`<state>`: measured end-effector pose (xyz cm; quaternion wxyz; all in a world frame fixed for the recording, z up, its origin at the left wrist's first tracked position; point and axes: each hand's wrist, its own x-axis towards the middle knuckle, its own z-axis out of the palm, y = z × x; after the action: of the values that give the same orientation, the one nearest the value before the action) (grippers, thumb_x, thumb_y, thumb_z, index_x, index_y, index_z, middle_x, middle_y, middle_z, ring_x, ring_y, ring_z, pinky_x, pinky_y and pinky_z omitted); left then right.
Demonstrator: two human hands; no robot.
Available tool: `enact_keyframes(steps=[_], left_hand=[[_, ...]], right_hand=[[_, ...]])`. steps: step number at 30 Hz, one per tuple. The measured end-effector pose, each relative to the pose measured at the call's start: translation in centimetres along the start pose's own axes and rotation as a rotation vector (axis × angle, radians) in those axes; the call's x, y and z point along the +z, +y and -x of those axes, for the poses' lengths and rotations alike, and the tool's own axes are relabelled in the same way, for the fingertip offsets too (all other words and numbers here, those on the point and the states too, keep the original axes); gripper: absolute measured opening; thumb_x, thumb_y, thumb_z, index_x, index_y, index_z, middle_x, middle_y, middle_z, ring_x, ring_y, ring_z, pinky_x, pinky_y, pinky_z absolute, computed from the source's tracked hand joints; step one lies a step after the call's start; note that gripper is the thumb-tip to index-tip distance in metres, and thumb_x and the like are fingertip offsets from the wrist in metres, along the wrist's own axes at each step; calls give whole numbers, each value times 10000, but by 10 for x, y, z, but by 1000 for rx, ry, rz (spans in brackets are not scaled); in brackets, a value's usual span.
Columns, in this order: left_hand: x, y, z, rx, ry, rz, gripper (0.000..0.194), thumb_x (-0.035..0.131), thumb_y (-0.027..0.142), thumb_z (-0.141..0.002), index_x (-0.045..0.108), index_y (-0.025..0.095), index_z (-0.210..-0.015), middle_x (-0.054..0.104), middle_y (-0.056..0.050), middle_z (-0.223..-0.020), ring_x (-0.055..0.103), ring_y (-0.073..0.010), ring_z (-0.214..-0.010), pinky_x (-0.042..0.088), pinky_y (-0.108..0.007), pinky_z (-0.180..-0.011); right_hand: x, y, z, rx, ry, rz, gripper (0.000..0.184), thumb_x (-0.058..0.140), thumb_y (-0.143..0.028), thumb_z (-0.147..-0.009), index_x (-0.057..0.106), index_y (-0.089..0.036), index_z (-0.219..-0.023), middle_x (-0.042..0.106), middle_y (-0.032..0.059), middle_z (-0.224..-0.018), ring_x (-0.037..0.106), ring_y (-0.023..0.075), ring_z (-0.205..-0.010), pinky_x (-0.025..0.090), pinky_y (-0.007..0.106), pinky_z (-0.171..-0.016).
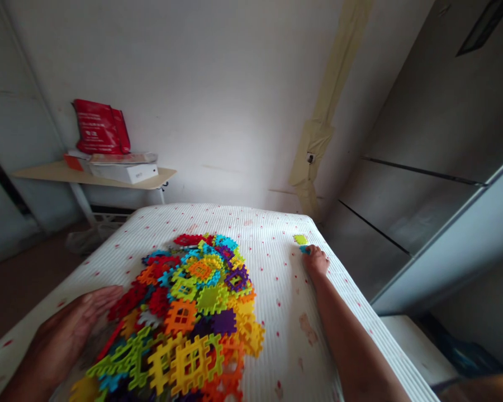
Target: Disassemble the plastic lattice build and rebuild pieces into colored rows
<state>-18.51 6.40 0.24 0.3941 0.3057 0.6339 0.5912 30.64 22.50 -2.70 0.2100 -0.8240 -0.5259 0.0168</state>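
My right hand (317,261) is at the far right of the striped bed cover (276,329), fingers bent down at a small blue piece (304,249). I can't tell whether I have it pinched or am only touching it. Just beyond it lies a yellow-green piece (300,239), so light fingertips and a low wrist seem best: a heavy push could knock that neighbour askew. Keeping the blue piece flat and gripping its edges should give me good control, since the cover looks soft and could tip it. My left hand (73,324) is at the near left, fingers stretched out and together, with nothing visible in it, beside the heap of coloured pieces (212,298). I do well to keep it gentle there, as the loose, overlapping pieces could slide.
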Motion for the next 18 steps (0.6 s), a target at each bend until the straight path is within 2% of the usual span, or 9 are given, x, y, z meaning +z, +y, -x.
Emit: enact_keyframes(steps=[3,8,11,16,18], left_hand=[[4,6,6,13,15,0,273,612,447,-630,656,213,-766,722,-55,-873,555,-333,-1111,371,-393,-1049],[4,9,11,47,-1,-1,237,600,425,-649,664,221,-751,732,-48,-870,565,-330,-1103,377,-403,-1044],[3,6,7,46,-2,0,281,618,448,-635,661,202,-765,738,-39,-865,571,-327,-1097,376,-412,-1043],[-4,-6,-4,36,-39,44,428,654,534,-597,649,163,-809,740,-55,-876,570,-333,-1096,369,-422,-1039],[-6,-6,-6,56,-28,37,447,638,556,-621,646,162,-831,733,-63,-909,566,-332,-1101,368,-421,-1034]], right_hand=[[1,1,0,-9,6,-9,274,459,-160,-783,605,-196,-1012,588,92,-1124,490,247,-1068,347,411,-869],[4,3,0,-27,29,-38,293,458,-152,-770,615,-194,-1013,604,90,-1103,501,251,-1059,346,419,-876],[7,5,2,-46,56,-72,304,463,-159,-755,629,-197,-1007,609,91,-1091,507,257,-1055,349,420,-882],[5,9,10,-78,183,-171,388,487,-196,-725,599,-164,-1096,488,131,-1279,432,286,-1158,353,405,-917],[2,11,13,-104,239,-224,365,451,-188,-732,604,-129,-1058,519,152,-1231,436,272,-1154,347,389,-938]])
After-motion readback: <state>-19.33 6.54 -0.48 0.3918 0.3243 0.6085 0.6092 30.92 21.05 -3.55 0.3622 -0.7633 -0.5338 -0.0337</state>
